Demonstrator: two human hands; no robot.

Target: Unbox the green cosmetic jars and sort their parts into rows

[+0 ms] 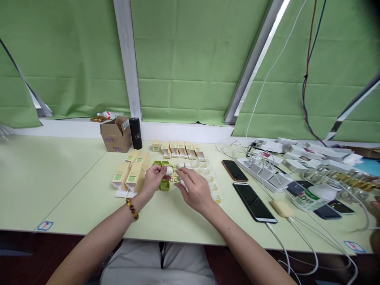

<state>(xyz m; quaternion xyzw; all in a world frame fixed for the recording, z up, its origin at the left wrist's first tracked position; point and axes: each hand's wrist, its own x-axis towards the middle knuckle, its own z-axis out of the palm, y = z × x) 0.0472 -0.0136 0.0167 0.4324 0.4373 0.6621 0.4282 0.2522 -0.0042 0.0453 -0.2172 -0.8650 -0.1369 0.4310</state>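
My left hand (153,179) is closed around a small white rounded piece (168,170), held just above the table. My right hand (194,189) hovers beside it, fingers stretched toward the piece and thumb apart. Something white shows below its fingers, but I cannot make out whether they touch it. Small green cases (165,185) sit under and beside my left hand. Between my hands lie tiny yellowish parts (173,178). More white pieces (181,165) lie behind my right hand, and clear plastic packs with yellow bits (212,180) are to its right.
Cream cartons (135,174) lie left of my hands, with a row of similar cartons (181,150) behind. A cardboard box (116,135) and black flask (135,133) stand back left. Phones (254,202), a power strip (264,174), cables and a white bottle (317,196) crowd the right.
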